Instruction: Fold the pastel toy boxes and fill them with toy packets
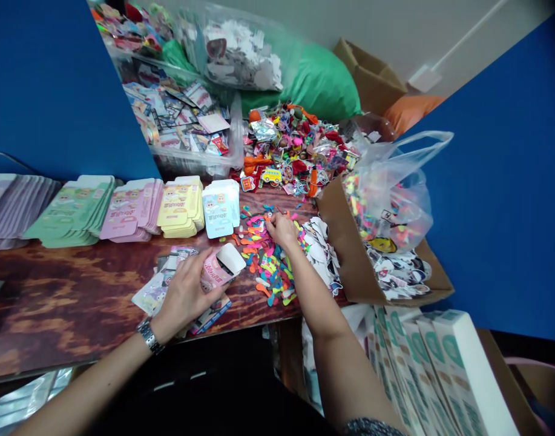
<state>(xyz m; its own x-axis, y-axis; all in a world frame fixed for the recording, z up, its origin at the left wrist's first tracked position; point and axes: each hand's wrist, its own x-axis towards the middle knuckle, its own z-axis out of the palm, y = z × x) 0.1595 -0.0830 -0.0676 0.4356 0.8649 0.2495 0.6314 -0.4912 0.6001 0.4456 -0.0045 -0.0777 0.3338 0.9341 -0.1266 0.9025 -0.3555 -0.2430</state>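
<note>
Pink card packet (216, 272) with a white flap, gripped in my left hand (184, 297), fingers curled round it; my right hand (281, 230) has its fingertips (272, 221) bunched on a heap of bright cut-out pieces (270, 266), any pinched piece too small to tell; both over the wood-grain bench (68, 309); flat-packed cartons (181, 206) lie stacked beyond.

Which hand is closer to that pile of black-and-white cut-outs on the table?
The right hand rests on colourful pieces just left of the pile; the left hand is farther off, beyond those pieces.
</note>
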